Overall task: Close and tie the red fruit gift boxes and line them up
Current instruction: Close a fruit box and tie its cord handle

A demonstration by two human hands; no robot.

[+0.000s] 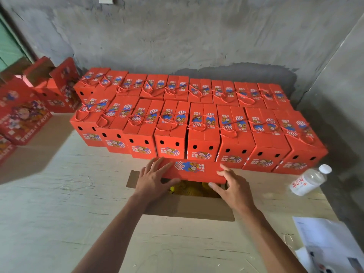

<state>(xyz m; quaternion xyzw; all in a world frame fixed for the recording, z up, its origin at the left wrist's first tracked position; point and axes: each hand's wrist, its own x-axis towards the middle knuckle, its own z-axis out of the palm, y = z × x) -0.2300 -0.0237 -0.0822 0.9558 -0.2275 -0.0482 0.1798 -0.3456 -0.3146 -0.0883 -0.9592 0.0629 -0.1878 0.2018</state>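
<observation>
An open red gift box stands in front of me, its brown near flap (189, 209) folded out toward me and yellow fruit (189, 190) showing inside. Its red far flap (195, 171) with a blue and white print lies folded partly over the opening. My left hand (152, 179) rests flat on the flap's left end, fingers spread. My right hand (233, 186) holds the flap's right end, fingers on top and thumb under its edge. Behind it stand two rows of closed red boxes (202, 133) tied with red cord handles.
A clear water bottle (308, 180) with a white cap lies at the right. White papers (331, 245) lie at the lower right. Several open red boxes (23, 111) stand at the left on a brown cardboard sheet. A grey concrete wall (197, 36) rises behind the rows.
</observation>
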